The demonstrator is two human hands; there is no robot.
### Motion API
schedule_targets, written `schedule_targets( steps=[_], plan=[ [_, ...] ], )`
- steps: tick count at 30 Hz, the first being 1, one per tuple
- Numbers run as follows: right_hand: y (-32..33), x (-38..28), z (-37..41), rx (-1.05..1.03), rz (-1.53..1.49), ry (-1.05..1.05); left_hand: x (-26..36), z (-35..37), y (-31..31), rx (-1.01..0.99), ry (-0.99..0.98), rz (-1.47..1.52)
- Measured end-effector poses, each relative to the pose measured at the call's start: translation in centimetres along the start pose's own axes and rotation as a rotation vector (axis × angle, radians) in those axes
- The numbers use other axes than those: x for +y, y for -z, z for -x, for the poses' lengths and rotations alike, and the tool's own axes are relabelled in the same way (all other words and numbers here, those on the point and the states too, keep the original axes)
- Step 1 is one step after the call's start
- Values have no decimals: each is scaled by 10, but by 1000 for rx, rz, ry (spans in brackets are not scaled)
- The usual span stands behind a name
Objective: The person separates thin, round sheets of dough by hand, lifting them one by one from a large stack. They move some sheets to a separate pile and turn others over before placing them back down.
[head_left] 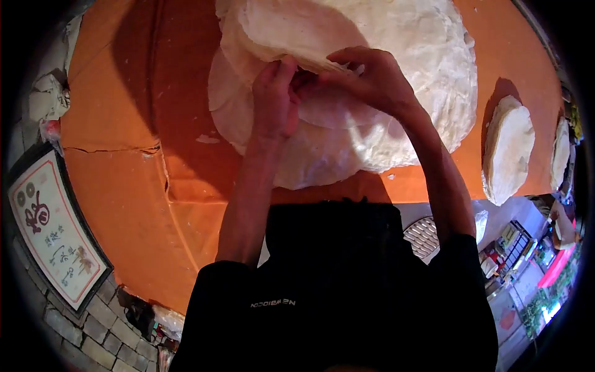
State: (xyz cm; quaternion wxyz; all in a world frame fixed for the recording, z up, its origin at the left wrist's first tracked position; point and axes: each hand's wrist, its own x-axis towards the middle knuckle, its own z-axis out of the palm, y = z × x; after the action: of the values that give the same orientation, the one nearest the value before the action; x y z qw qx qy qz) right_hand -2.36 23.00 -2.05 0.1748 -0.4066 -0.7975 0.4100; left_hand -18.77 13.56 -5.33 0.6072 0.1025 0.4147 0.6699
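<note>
A wide heap of thin, pale, round flatbread-like sheets (pixel 427 80) lies at the top middle. One smaller sheet (pixel 297 28) on top of it has its near edge raised. My left hand (pixel 277 93) is closed, its thumb and fingers pinched at that raised edge. Beside it, my right hand (pixel 370 77) has curled fingers on the same edge, a little farther right. Shadow hides part of the fingertips, and the underside of the raised sheet is dark.
An orange cloth (pixel 118 173) covers the table. To the right sit a smaller stack of pale rounds (pixel 509 149) and another stack (pixel 559 154). A framed sign with writing (pixel 59 229) stands at left on brick paving (pixel 96 347). A slatted seat (pixel 423 239) is near my right elbow.
</note>
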Motion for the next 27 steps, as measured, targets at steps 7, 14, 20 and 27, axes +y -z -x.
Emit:
schedule_targets(
  steps=[7, 14, 20, 27],
  plan=[
    [-9, -15, 3, 112, 161, 89, -1, -4, 0, 76, -31, -170],
    [-42, -33, -6, 205, 521, 83, -6, -20, 2, 168, 130, -126],
    [87, -84, -3, 260, 562, 24, 13, 38, -48, 115, 177, 158],
    [238, -73, -2, 534, 662, -26, -26, 56, 4, 200, 190, 226]
  ],
)
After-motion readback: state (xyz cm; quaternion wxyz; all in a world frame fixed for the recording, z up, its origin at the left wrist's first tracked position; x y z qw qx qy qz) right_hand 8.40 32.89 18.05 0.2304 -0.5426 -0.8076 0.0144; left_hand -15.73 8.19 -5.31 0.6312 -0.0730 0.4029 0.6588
